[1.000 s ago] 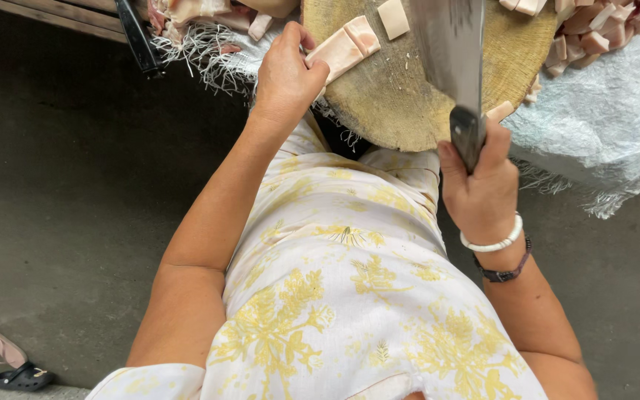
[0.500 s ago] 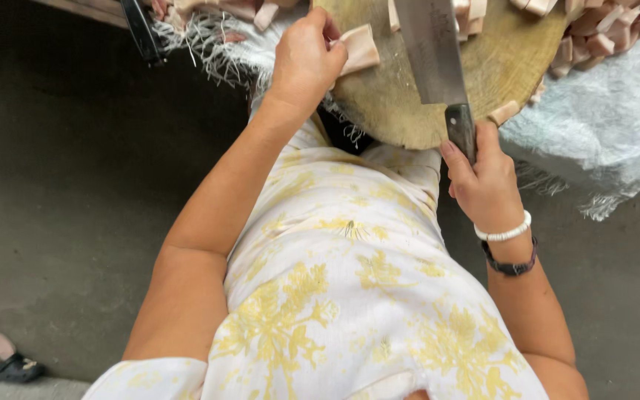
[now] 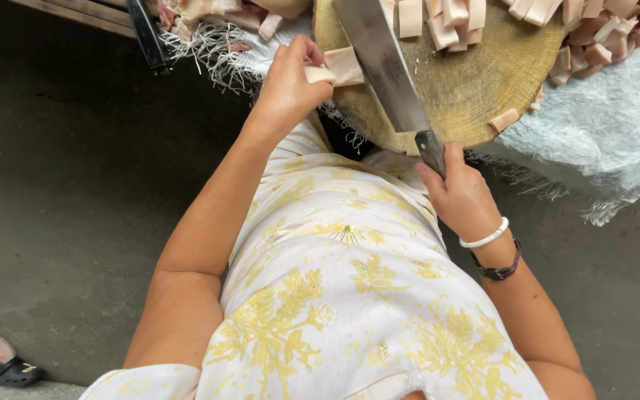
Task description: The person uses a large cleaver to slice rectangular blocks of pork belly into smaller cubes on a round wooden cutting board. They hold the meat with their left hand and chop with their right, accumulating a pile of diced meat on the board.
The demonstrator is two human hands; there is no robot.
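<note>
My left hand point(image 3: 290, 85) pinches a pale strip of fatty meat point(image 3: 338, 67) at the near left edge of a round wooden chopping block point(image 3: 475, 81). My right hand point(image 3: 457, 192) grips the dark handle of a large steel cleaver point(image 3: 379, 55), whose blade lies slanted over the block just right of the held strip. Several cut pieces of meat point(image 3: 453, 15) lie on the far side of the block, and one small piece point(image 3: 504, 118) sits near its front edge. A white bracelet and a dark band circle my right wrist.
A white woven sheet point(image 3: 601, 141) with frayed edges lies under the block and carries more meat pieces point(image 3: 601, 44) at the upper right. Grey concrete floor point(image 3: 61, 192) spreads to the left. A sandal point(image 3: 1, 359) lies at the bottom left. A dark bar point(image 3: 146, 33) stands at the top left.
The view has shifted down, so the block sits lower in frame. The cleaver has tilted left toward the strip in my left hand, and my left hand has drawn the strip to the block's edge.
</note>
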